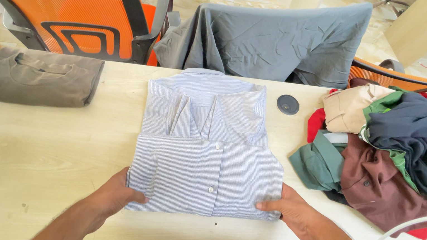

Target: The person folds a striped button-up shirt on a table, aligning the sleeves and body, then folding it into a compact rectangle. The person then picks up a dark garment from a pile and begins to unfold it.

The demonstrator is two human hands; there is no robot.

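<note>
Head view: striped shirt lengthwise, collar away.

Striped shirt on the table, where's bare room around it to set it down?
Bare tabletop lies left of the striped shirt, in front of the folded grey-brown shirt. A narrower strip runs along the near edge below both hands. The right side is crowded by the clothes pile.

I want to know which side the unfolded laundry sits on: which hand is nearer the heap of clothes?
Right. The right hand grips the striped shirt's lower right corner, just below-left of the heap of clothes. The left hand holds the opposite corner, farther away.
</note>
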